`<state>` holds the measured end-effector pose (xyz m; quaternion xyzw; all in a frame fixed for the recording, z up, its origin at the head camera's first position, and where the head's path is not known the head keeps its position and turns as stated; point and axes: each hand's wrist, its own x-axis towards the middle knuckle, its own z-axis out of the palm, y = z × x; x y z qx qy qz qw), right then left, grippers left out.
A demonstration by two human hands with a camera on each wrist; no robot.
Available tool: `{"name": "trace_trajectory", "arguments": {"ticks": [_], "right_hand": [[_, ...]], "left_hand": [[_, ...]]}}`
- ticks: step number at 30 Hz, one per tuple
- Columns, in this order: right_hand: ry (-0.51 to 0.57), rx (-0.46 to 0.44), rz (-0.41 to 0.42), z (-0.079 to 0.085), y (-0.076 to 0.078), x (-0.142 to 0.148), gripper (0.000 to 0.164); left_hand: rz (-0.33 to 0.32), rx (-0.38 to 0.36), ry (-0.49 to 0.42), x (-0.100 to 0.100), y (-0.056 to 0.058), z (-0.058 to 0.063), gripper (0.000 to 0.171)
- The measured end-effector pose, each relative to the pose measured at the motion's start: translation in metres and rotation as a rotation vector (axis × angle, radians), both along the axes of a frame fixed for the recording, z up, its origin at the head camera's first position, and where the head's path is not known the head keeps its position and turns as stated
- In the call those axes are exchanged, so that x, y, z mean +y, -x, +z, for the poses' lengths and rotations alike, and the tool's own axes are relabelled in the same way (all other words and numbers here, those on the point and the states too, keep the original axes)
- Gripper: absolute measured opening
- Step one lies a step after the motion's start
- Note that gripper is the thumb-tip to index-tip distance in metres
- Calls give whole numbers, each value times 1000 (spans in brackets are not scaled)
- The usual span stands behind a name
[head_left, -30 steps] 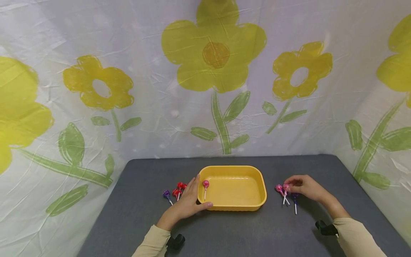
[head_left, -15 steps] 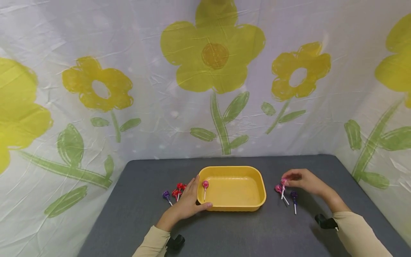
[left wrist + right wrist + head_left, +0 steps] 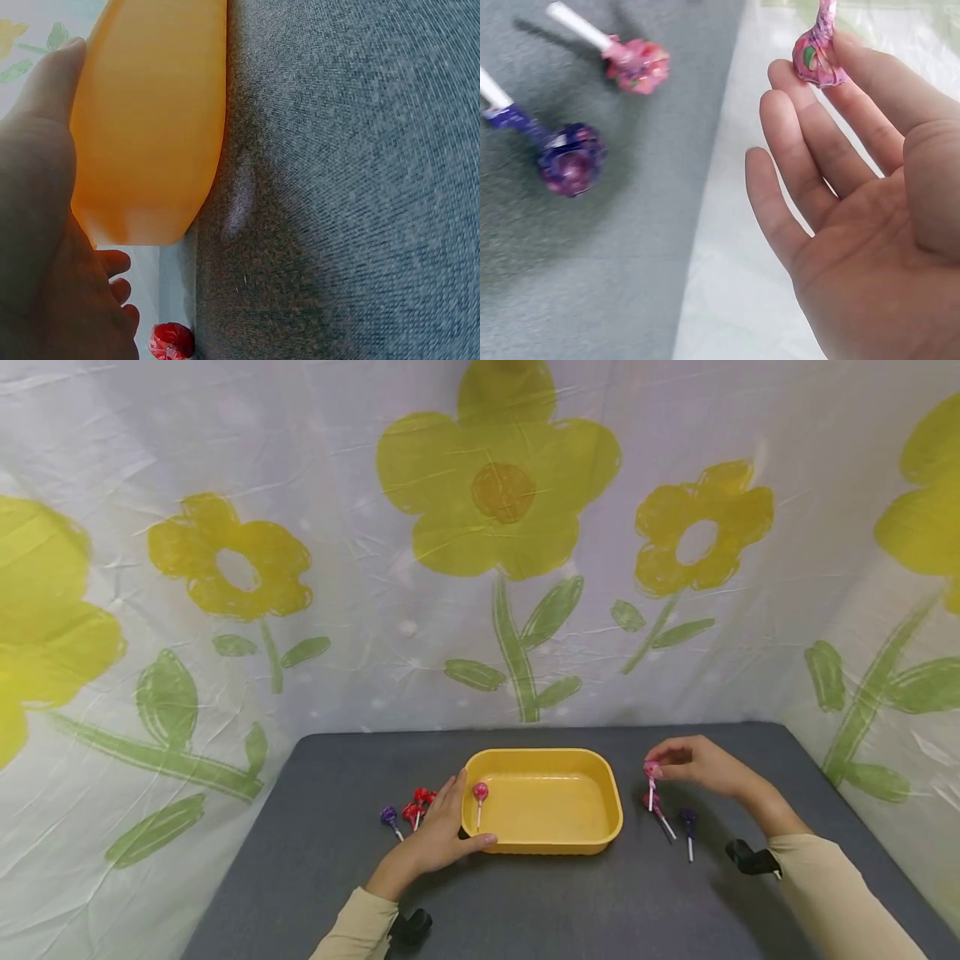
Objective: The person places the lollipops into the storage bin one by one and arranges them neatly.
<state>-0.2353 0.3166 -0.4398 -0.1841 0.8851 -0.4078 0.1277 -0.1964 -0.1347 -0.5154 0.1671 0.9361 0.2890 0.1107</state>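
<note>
Right wrist view only: green mark on the pink-wrapped lollipop (image 3: 821,66) pinched in my right hand (image 3: 866,232), above the worktop (image 3: 540,902). Head view only: deep-pink lollipop (image 3: 481,790) inside the yellow tray (image 3: 555,802). Red lollipops (image 3: 412,811), partly behind my left hand (image 3: 437,831), spread against the tray. Purple lollipops (image 3: 687,816), one each side. Held piece: round head, white stick downward.

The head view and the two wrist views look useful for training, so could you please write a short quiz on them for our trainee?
1. What does the grip of the right hand hold?
2. What shows inside the yellow tray: (a) three lollipops, (b) a single lollipop, (c) no lollipop?
3. True or false: the left hand touches the yellow tray.

Key: 1. A pink lollipop. 2. b. 3. True.
</note>
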Motion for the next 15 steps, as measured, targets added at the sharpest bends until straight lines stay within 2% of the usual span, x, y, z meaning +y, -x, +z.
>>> {"name": "trace_trajectory", "arguments": {"ticks": [6, 15], "right_hand": [[-18, -13, 19, 12, 7, -9, 32], [16, -55, 66, 22, 19, -28, 33]], "left_hand": [[4, -5, 4, 0, 1, -1, 121], [7, -10, -5, 0, -1, 1, 119]]}}
